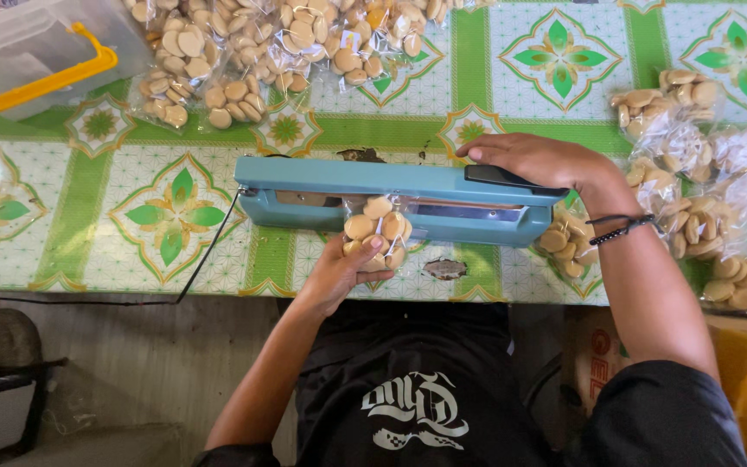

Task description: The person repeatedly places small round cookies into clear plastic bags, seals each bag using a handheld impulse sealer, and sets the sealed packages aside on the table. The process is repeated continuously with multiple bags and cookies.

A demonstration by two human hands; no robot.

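Cradling a small clear bag of round biscuits (375, 235) from below, the left hand (339, 272) is feeding its top edge into the blue heat sealer (391, 201), while the right hand (533, 160) is pressing flat on the sealer's arm. Light and crumbly (best gripped by the bag's body), it is sitting mid-surface (71, 216). Filled bags (702, 173) are crowding the right; a cord (205, 259) is trailing left.
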